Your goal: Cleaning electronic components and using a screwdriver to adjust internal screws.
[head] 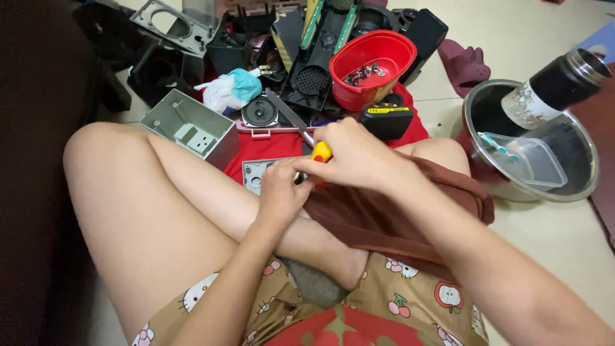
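— How far along was the work, by the look of it?

— Mid-way, I'd judge. The right hand [355, 154] was closed tight round a yellow-handled screwdriver [320, 152], its tip hidden behind the fingers. The left hand [280, 192] pinched down on a small grey metal panel [256, 173] lying on the red cloth [269, 147] between the knees. What the fingertips had hold of, I couldn't tell.

— And what looked finished already?

— Plenty lay stripped about: a loose round speaker [259, 112], a grey metal box [192, 126] beside the left knee, black plastic housings [307, 70], and a red bowl [371, 61] with small metal bits in it — screws, probably. The panel under the hands was the piece not yet done.

— Any room to move?

— Little ahead. The speaker, a black-and-yellow battery pack [387, 120] and the bowl sat just beyond the knuckles, and a long metal blade [288, 115] ran up from the hands toward the housings. Both knees hemmed in the sides. To the right a steel basin [576, 179] held a clear plastic tub [535, 163] and a dark bottle [557, 83] — well apart from the hands, with bare floor between.
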